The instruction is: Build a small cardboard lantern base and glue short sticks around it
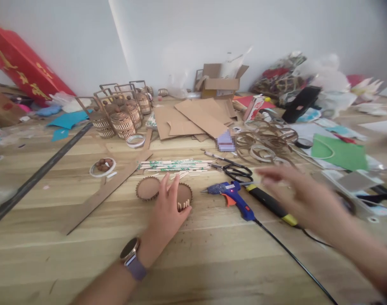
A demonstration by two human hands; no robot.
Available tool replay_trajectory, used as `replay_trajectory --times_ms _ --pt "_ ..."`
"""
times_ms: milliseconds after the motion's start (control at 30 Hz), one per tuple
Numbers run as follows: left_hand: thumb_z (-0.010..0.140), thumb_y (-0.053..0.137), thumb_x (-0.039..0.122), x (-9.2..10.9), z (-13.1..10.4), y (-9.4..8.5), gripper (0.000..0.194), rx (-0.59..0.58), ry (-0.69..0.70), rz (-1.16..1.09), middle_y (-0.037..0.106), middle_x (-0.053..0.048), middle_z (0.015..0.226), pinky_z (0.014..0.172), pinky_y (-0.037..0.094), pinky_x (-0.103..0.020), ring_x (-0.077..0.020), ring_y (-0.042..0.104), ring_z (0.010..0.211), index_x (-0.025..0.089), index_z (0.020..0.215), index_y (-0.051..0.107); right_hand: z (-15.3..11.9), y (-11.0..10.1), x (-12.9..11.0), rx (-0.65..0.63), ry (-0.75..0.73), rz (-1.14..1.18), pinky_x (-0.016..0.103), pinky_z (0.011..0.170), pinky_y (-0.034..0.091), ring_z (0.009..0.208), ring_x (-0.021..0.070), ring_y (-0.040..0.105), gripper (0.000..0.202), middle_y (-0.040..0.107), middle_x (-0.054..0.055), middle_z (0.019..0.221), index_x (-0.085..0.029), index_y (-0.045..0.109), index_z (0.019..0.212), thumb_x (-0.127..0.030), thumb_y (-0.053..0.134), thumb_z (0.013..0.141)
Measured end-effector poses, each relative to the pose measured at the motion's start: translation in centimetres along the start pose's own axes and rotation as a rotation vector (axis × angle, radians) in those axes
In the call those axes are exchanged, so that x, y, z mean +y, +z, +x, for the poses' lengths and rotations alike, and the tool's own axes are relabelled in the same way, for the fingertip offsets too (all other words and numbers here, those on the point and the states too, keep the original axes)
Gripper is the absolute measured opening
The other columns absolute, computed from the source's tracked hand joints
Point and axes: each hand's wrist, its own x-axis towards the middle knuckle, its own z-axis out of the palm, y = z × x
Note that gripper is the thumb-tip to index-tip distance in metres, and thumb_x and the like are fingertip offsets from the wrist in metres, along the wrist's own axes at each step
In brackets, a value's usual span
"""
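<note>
your left hand (pixel 168 207) rests flat, fingers spread, on the right cardboard disc (pixel 183 195) with only a few sticks glued on its rim, its twin disc (pixel 148 188) bare beside it, while your right hand (pixel 296 195) hovers open and blurry above the glue gun (pixel 231 195), gripping nothing

Plain white walls (pixel 180 38) meet in corner behind light wood tabletop (pixel 212 254).

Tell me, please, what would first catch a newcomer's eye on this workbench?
Probably the blue glue gun at the centre of the wooden table. Left of it, the left hand rests on a round cardboard disc. The blurred right hand hovers open above the scissors.
</note>
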Motion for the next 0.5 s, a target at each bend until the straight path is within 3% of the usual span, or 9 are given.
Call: replay_trajectory --times_ms 133,233,367,500 --pt "0.072 0.077 0.014 -0.2 -0.1 0.2 0.094 0.002 0.016 -0.029 0.030 -0.019 0.151 0.099 0.051 -0.052 -0.0378 0.049 0.131 0.028 0.148 0.023 -5.0 3.2 -0.4 -0.124 0.002 0.012 0.035 0.079 0.061 0.094 0.0244 0.072 0.036 0.074 0.008 0.109 -0.023 0.067 0.118 -0.043 0.047 0.096" --pt "0.074 0.076 0.013 -0.3 -0.2 0.3 0.092 0.011 0.029 -0.045 0.031 -0.019 0.150 0.098 0.052 -0.050 -0.0361 0.053 0.127 0.027 0.148 0.024 -7.1 4.8 -0.5 -0.099 -0.013 -0.056 0.036 0.086 0.060 0.099 0.0239 0.072 0.034 0.074 0.008 0.112 -0.022 0.068 0.119 -0.038 0.047 0.097" --pt "0.073 0.077 0.013 -0.3 -0.3 0.1 0.092 -0.001 0.019 -0.049 0.032 -0.019 0.150 0.095 0.055 -0.049 -0.0341 0.058 0.121 0.028 0.148 0.025 -7.0 5.5 -0.2 -0.030 -0.112 -0.169 0.037 0.082 0.061 0.090 0.0240 0.073 0.034 0.076 0.010 0.103 -0.017 0.072 0.110 -0.034 0.044 0.098" --pt "0.071 0.078 0.014 -0.2 -0.3 0.0 0.094 -0.005 0.010 -0.048 0.033 -0.018 0.149 0.092 0.056 -0.048 -0.0335 0.059 0.119 0.029 0.147 0.025 -5.9 4.6 -0.9 -0.006 -0.163 -0.192 0.040 0.078 0.061 0.087 0.0252 0.073 0.033 0.077 0.009 0.101 -0.019 0.075 0.102 -0.035 0.045 0.098"
